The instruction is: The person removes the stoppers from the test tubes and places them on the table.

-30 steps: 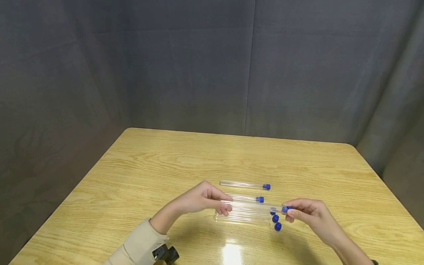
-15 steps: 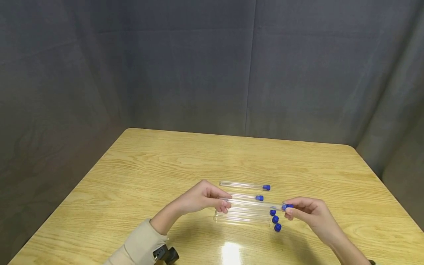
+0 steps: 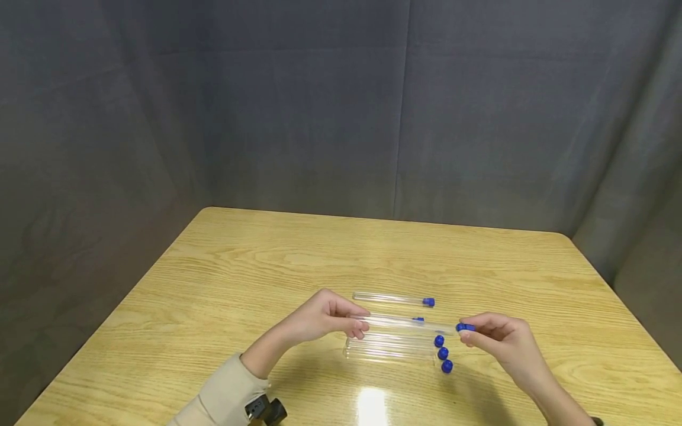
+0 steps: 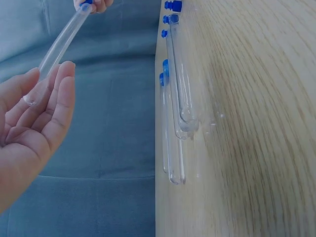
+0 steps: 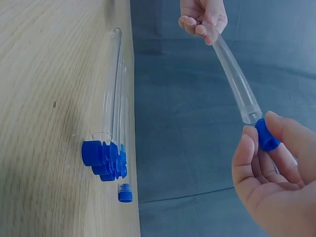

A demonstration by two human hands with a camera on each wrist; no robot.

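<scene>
My left hand point(image 3: 325, 318) pinches a clear test tube point(image 3: 410, 323) near its rounded end, above the table. At the tube's mouth, my right hand point(image 3: 503, 343) pinches a blue stopper point(image 5: 267, 136) between thumb and fingers. In the right wrist view the tube's rim shows just beside the stopper; whether they touch I cannot tell. Below the held tube lie uncapped test tubes point(image 3: 391, 349), side by side. Three loose blue stoppers point(image 3: 443, 353) form a row at their right ends. Farther back lies a stoppered tube point(image 3: 391, 297); another, with its stopper point(image 3: 418, 319) showing, is partly behind the held tube.
Everything lies on a wood-grain table point(image 3: 256, 260) with rounded far corners. Dark grey cloth point(image 3: 298, 118) hangs behind it and at both sides. A black device point(image 3: 266, 409) sits at the left cuff. Light glares off the table's near part.
Both hands have risen slightly with the tube, which now covers more of the rear stoppered tube. The held stopper, earlier overlapping the tube's mouth, now shows more fully to its right.
</scene>
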